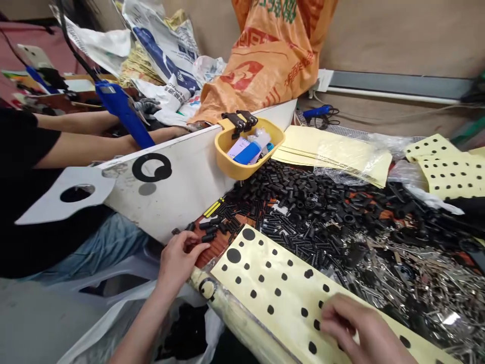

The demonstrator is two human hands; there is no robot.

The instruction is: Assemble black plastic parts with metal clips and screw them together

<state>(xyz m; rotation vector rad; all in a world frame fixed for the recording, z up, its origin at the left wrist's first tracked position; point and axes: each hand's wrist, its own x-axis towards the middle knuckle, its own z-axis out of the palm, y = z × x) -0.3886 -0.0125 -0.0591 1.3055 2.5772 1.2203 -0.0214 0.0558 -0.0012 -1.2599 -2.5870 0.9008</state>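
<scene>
My left hand (179, 265) rests at the near edge of a heap of black rubber tubes (288, 202), its fingers among a few loose tubes on a red-brown surface. My right hand (358, 323) lies on a pale yellow sheet with black dots (273, 288), its fingers curled. Whether it pinches anything is hidden. Beyond the sheet, a mass of shiny metal pins (413, 288) mixes with the black pieces.
A white board (178, 187) stands upright at left, with a yellow caddy (248, 151) clipped to it. Past it, a co-worker's arms (79, 146) work near a blue glue gun (123, 114). An orange woven sack (265, 60) stands behind. A white plastic bag (113, 313) lies below.
</scene>
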